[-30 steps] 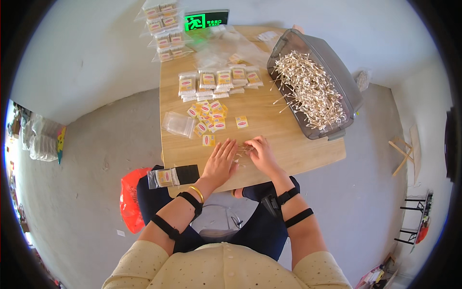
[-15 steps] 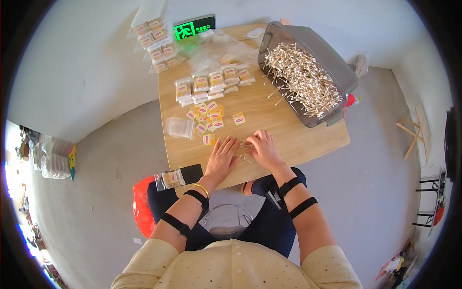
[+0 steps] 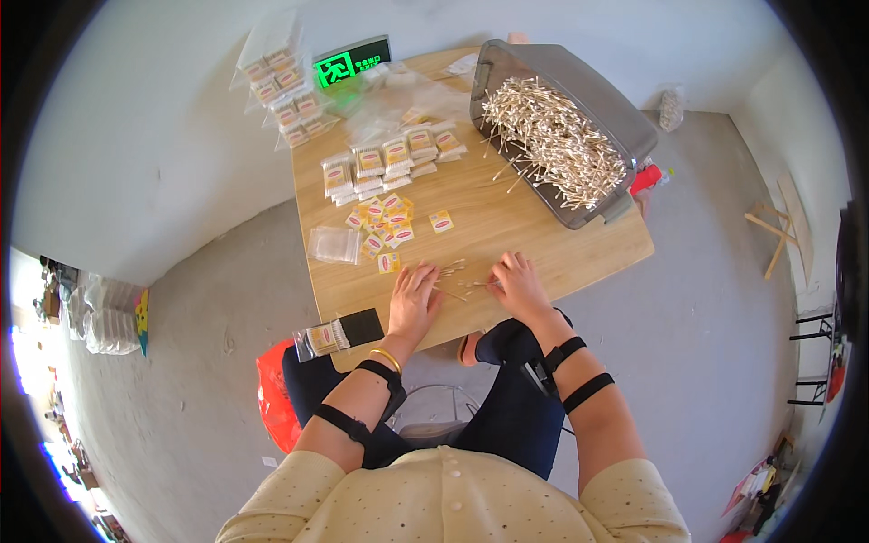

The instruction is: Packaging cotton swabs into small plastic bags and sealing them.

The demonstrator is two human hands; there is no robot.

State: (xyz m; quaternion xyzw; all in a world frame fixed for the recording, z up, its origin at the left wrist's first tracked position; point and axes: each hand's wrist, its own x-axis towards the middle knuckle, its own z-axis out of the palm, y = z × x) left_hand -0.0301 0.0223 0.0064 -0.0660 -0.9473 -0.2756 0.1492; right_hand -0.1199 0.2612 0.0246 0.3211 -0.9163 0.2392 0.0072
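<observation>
1. A person sits at a wooden desk and looks down at both hands.
2. The left hand lies flat on the desk with its fingers spread. It holds nothing.
3. The right hand also rests on the desk, just beside the left one, at 3 o'clock from it. Its fingers are bent a little and touch some thin sticks. I cannot tell if it grips one.
4. A small bunch of cotton swabs lies on the desk between the two hands, close to the fingertips.
5. At 1 o'clock from the hands, well apart, sits a big grey bin. It is full of loose cotton swabs in a heap.
6. At 11 o'clock from the hands lie small yellow packets, scattered near each other.
7. Further away at 11 o'clock are neat stacks of packets in rows.
8. A clear plastic bag lies near the left edge of the desk, at 10 o'clock from the left hand.
9. A black brush sits at the near corner of the desk, at 8 o'clock from the left hand.
10. More packed bags are piled at the far left corner of the desk.
11. Something red lies on the floor by the person's left leg.
</observation>
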